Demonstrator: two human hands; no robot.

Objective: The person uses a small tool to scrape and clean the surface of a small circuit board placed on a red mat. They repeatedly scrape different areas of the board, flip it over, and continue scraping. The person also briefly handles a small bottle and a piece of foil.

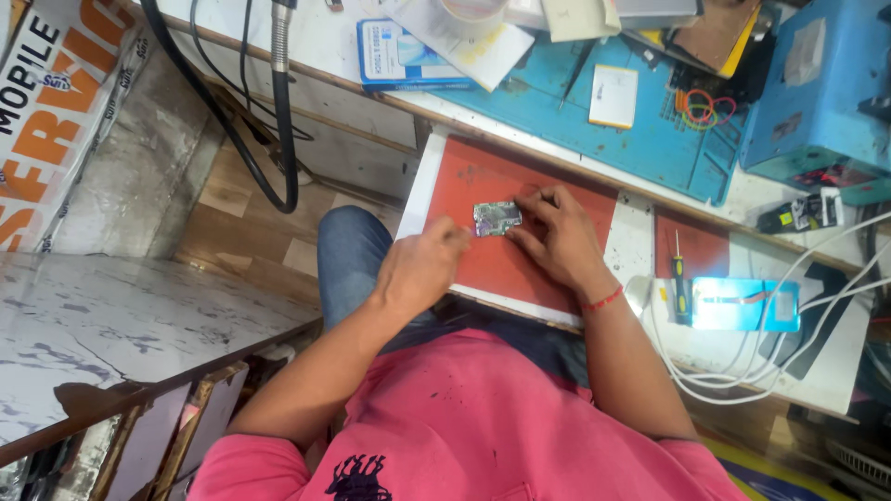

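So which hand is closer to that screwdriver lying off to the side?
The right hand. It rests on the red mat by the small circuit board, the nearer hand to the screwdriver. The left hand sits beyond the board, farther away.

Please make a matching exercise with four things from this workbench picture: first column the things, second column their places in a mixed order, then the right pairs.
Things:
1. small circuit board
2. screwdriver
3. rubber bands
4. blue machine

Places:
A. on the blue mat, beside a white rectangular piece
B. at the bench's far right end
C. on the red mat, between the left hand and the right hand
D. right of the red mat, beside a light blue flat device

Pairs: 1-C, 2-D, 3-A, 4-B
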